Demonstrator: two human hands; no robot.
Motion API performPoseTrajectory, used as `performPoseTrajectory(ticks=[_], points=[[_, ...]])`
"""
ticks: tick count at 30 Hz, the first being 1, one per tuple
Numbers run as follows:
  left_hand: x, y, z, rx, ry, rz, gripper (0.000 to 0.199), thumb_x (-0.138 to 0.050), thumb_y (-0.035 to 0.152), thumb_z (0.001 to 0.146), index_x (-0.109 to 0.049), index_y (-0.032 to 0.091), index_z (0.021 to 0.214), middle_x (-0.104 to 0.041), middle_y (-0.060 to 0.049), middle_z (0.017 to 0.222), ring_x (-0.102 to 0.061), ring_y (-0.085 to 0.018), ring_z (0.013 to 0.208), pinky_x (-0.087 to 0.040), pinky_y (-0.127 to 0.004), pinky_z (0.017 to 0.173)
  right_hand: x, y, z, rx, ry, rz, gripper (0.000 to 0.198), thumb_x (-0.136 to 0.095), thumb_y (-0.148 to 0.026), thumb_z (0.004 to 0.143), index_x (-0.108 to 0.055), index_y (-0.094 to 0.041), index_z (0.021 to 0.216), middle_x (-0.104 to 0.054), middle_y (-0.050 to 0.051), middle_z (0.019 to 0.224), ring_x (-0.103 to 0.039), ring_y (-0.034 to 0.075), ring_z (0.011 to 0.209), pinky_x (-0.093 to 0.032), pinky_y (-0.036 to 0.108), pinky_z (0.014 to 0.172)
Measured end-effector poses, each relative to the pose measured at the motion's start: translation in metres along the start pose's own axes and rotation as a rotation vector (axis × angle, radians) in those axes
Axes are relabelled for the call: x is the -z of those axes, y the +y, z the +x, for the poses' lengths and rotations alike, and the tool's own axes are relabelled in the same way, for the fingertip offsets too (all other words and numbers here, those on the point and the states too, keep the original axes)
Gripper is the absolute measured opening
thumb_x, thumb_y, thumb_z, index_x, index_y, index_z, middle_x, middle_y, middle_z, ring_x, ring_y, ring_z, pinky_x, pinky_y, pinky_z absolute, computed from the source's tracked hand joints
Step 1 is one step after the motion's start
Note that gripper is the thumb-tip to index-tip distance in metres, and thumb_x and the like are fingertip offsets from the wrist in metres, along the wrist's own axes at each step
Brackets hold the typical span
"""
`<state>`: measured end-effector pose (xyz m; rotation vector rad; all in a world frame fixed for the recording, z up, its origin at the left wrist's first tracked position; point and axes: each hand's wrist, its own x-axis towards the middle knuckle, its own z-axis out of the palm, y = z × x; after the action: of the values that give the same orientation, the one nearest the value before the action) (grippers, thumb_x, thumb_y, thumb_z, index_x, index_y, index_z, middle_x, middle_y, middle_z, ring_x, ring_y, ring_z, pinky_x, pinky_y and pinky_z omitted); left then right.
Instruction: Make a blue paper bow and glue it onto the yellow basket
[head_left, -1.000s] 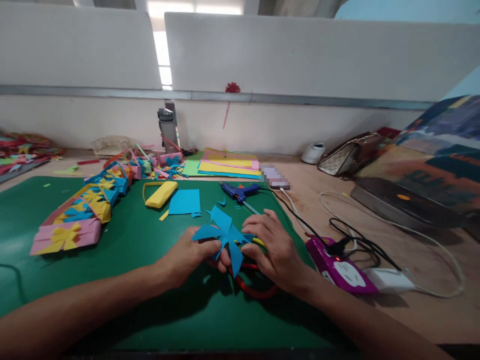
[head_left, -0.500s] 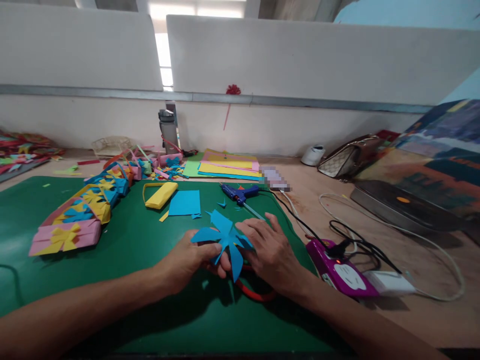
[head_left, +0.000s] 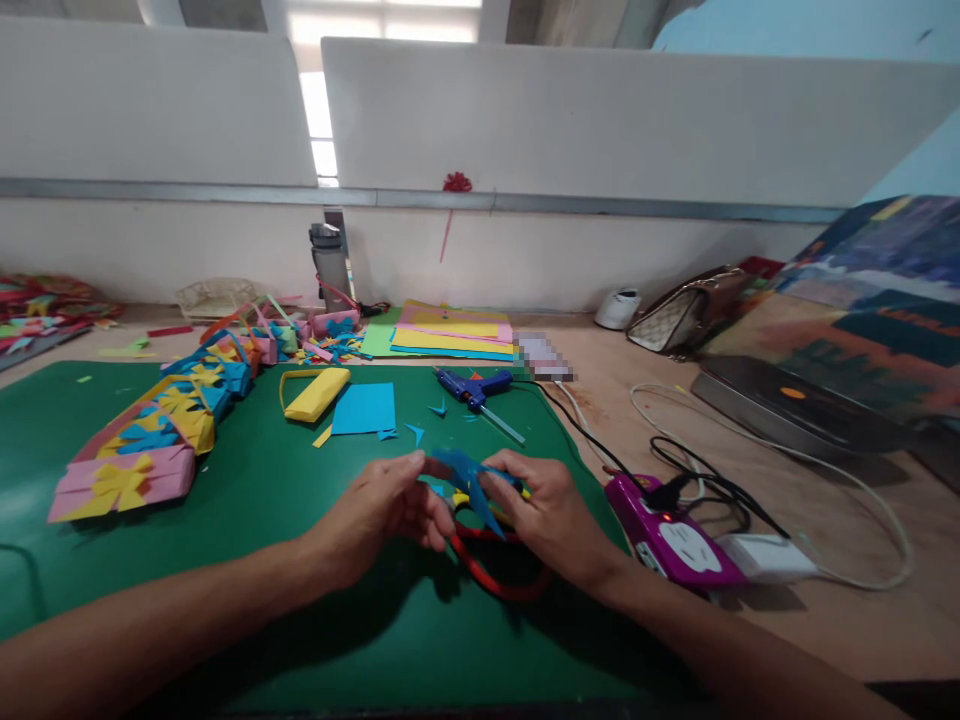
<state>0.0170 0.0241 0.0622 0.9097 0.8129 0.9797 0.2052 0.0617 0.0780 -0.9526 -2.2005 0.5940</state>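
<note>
A blue paper flower (head_left: 474, 484), blurred and seen edge-on, is between my two hands above the green mat. My right hand (head_left: 551, 515) pinches its right side with thumb and fingers. My left hand (head_left: 394, 510) has its thumb and index finger at the flower's left petal, while its lower fingers are loosely curled. Under the flower lies a red loop (head_left: 499, 588) with yellow parts, which looks like scissors handles and is partly covered. Just beyond are small blue paper scraps (head_left: 415, 434) and a blue glue gun (head_left: 472, 387) with a clear stick.
Left stands a row of small paper baskets with bows (head_left: 124, 482). A yellow paper basket (head_left: 319, 394) and blue square sheet (head_left: 364, 408) lie ahead. Coloured sheets (head_left: 450, 330) and a bottle (head_left: 330, 268) are behind. Right are a purple power strip (head_left: 675, 535), cables and a dark case (head_left: 795, 405).
The flower has turned from facing me to edge-on. My right hand now pinches its side, and my left thumb has moved off its centre to a petal. The view has shifted slightly.
</note>
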Motion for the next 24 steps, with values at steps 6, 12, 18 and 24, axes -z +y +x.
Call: performPoseTrajectory(ticks=[6,12,18,24], points=[[-0.0014,0.0004,0.0023,0.092,0.08,0.118,0.033,-0.064,0.035,0.076,-0.051,0.013,0.097,-0.064,-0.005,0.072,-0.059,-0.011,0.056,-0.042,-0.021,0.052,-0.0012,0.0001,0.0036,-0.226,-0.098,0.344,0.034,-0.053,-0.04,0.082,-0.05,-0.017,0.057,-0.047,-0.004,0.055,-0.043,0.011,0.052,-0.036,0.022,0.049],[-0.0018,0.0023,0.0058,0.048,0.232,0.143,0.051,-0.07,0.026,0.071,-0.043,0.014,0.112,-0.06,-0.003,0.079,-0.059,-0.011,0.061,-0.043,-0.02,0.049,-0.0045,-0.0009,0.0033,-0.359,-0.169,0.701,0.037,-0.066,-0.048,0.071,-0.054,-0.015,0.058,-0.045,-0.005,0.053,-0.037,0.007,0.047,-0.031,0.019,0.044],[0.0035,-0.0027,0.0061,0.034,0.223,0.116,0.065,-0.069,0.027,0.072,-0.034,0.013,0.126,-0.058,-0.001,0.076,-0.06,-0.014,0.065,-0.046,-0.023,0.052,-0.0025,0.0005,0.0053,-0.51,-0.111,0.875,0.037,-0.075,-0.048,0.062,-0.065,-0.013,0.066,-0.059,-0.002,0.057,-0.052,0.01,0.052,-0.043,0.021,0.051],[0.0028,-0.004,0.0008,0.04,-0.025,0.24,0.035,-0.07,0.034,0.07,-0.059,0.013,0.096,-0.065,-0.006,0.082,-0.06,-0.015,0.072,-0.046,-0.022,0.057,-0.0043,0.0025,0.0052,-0.507,-0.153,0.967,0.034,-0.076,-0.046,0.062,-0.069,-0.014,0.069,-0.061,-0.003,0.057,-0.052,0.009,0.051,-0.045,0.019,0.052]])
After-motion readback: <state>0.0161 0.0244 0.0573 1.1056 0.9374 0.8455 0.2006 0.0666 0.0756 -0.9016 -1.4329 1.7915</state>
